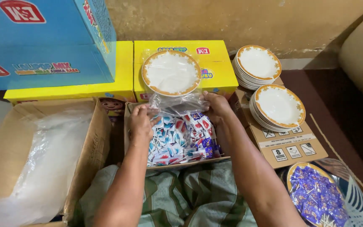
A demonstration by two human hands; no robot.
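Left hand [140, 121] and right hand [216, 106] each pinched shut on one clear bag [177, 103] holding one gold-rimmed plate [171, 72]; two plate stacks [279, 105] sat at 2 o'clock.

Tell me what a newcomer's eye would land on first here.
At centre, the left hand and right hand grip a clear plastic bag around a white gold-rimmed plate, above a cardboard box of small colourful sachets. Two stacks of matching plates sit to the right.
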